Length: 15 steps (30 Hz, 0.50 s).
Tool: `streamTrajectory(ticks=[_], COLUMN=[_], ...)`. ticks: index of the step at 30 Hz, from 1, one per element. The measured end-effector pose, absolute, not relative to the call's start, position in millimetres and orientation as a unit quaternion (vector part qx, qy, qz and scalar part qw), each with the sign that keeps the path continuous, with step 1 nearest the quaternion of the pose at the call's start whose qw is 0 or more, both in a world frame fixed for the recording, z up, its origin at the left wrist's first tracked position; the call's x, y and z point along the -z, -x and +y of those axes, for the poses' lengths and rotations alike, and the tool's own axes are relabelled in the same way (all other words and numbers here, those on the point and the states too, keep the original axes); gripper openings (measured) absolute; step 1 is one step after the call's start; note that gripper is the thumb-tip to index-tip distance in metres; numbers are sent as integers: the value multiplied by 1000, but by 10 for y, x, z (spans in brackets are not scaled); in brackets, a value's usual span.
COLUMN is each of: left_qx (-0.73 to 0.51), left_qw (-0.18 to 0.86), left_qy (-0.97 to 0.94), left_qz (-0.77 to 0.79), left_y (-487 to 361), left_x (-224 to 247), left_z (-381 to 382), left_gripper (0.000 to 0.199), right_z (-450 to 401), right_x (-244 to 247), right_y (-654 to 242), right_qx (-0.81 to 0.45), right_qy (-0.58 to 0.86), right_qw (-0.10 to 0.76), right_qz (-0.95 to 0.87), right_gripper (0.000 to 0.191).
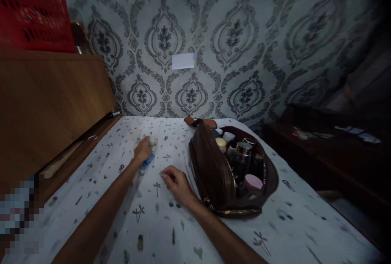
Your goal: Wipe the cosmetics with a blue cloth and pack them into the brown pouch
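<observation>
A person's left hand (pixel 143 150) curls closed around a soft-looking blue item (pixel 148 161) on a patterned white sheet (pixel 157 223), with blue and a pale end (pixel 153 141) showing past the fingers; the item's exact shape cannot be told under the grip. Its visible length appears to run away from the person toward the wallpapered wall (pixel 195 23), leaning slightly right. The right hand (pixel 177 182), nearer the person, is loosely curled with thumb close to forefinger, and whether it pinches anything small cannot be made out. From that hand the blue item lies ahead and to the left, apart from its fingertips, while an open brown bag (pixel 210 166) of bottles and jars sits just to its right, making the right hand the closer of the two to the bag, its unzipped mouth facing up
</observation>
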State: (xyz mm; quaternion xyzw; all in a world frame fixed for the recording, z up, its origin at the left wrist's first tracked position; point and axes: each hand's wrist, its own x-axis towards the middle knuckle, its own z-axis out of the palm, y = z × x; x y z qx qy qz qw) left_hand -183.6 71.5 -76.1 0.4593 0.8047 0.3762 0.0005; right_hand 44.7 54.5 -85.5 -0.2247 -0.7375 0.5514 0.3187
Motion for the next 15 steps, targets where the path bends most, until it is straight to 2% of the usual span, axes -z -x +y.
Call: streamTrajectory(ticks=[4, 9, 15], left_qx=[-353, -340, -349], left_qw=[-7, -19, -26], left_qy=[-512, -580, -575], left_qz=[783, 740, 740], left_y=[1714, 1465, 1362], left_x=[650, 493, 472], left_z=[582, 330, 333], left_gripper=[50, 33, 36], right_z=[561, 570, 596], right_x=[904, 942, 930], right_y=[-420, -398, -417], right_qx=[-563, -574, -554], right_qy=[228, 232, 260], right_qw=[323, 334, 371], right_qz=[-726, -711, -698], right_gripper=[18, 22, 26])
